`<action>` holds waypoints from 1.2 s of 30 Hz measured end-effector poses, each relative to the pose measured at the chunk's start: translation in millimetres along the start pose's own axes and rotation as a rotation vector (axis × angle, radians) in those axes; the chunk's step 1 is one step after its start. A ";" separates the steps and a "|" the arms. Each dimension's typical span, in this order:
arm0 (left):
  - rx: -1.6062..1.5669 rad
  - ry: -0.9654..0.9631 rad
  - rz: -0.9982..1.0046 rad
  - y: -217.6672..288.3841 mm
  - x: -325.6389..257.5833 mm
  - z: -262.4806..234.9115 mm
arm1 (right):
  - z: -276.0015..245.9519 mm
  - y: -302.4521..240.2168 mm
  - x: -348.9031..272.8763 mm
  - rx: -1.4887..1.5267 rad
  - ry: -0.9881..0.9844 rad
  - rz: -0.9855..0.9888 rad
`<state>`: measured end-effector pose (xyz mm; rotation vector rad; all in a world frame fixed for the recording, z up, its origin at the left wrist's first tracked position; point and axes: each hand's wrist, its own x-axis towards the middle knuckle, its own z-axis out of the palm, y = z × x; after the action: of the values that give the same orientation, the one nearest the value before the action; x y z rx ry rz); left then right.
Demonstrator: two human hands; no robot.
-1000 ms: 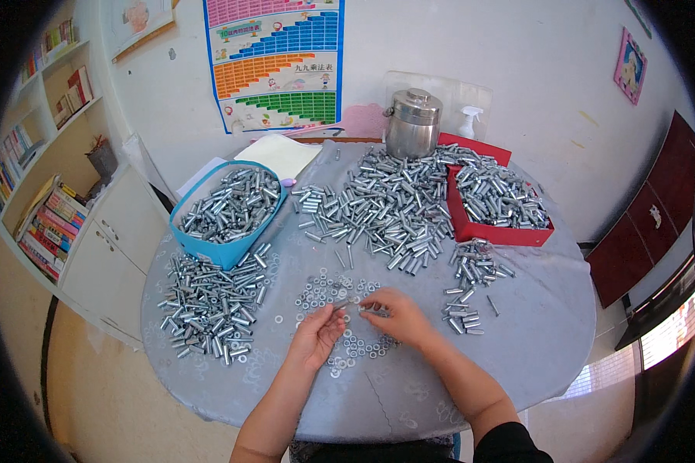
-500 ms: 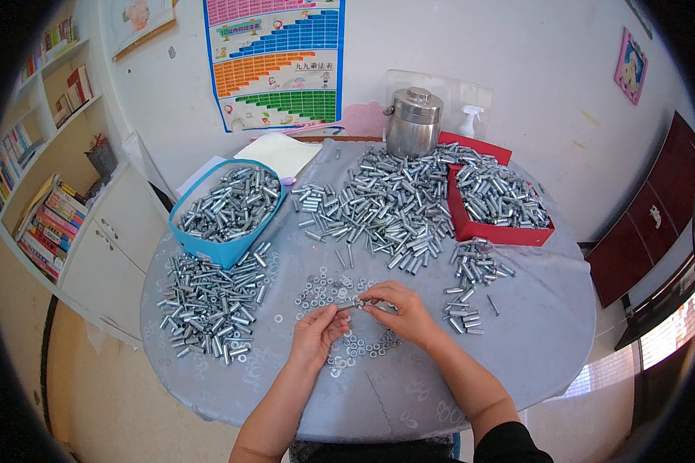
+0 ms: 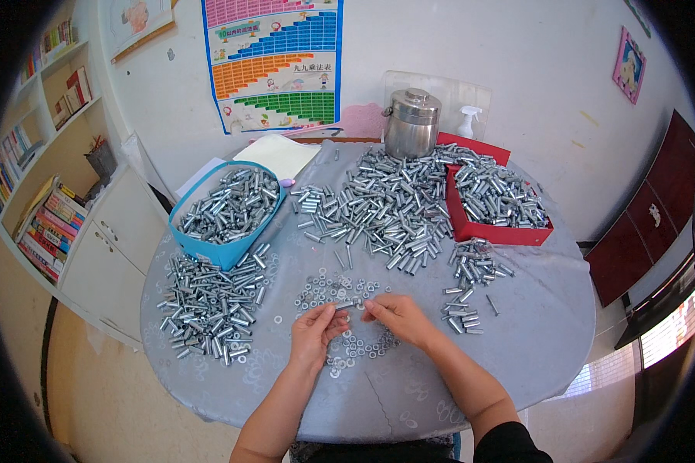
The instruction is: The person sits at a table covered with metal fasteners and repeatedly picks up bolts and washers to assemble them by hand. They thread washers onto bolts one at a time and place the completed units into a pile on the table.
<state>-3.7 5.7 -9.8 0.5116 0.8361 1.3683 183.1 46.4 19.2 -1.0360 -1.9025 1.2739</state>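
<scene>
Between thumb and fingers my left hand [image 3: 310,333] holds a silvery metal expansion bolt [image 3: 347,304], lying nearly level and pointing right. My right hand [image 3: 403,319] is closed, its thumb and forefinger pinched together right at the bolt's right end. Whether a small part sits inside that pinch is too small to make out. Below and around both hands, loose nuts and washers [image 3: 357,345] lie scattered on the grey tablecloth [image 3: 316,417]. More washers [image 3: 328,288] spread just beyond the fingers.
Metal sleeves and bolts fill a blue basket [image 3: 222,251] at left and a red box [image 3: 510,234] at right. Heaps of them lie by the basket [image 3: 208,305], at the back centre [image 3: 394,204] and near the box [image 3: 475,266]. A steel pot [image 3: 413,127] stands behind.
My right fingers have drawn slightly right and bunched closer together, leaving more of the bolt's end in sight. My left hand keeps hold of the bolt, almost unmoved.
</scene>
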 end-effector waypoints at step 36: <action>0.225 -0.042 0.074 0.9 -4.3 18.3 | -15.9 6.2 3.0 -0.212 0.220 -0.132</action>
<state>9.8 4.4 3.2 0.7496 0.9500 1.3329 196.3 57.6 19.0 -1.0881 -1.9280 0.8611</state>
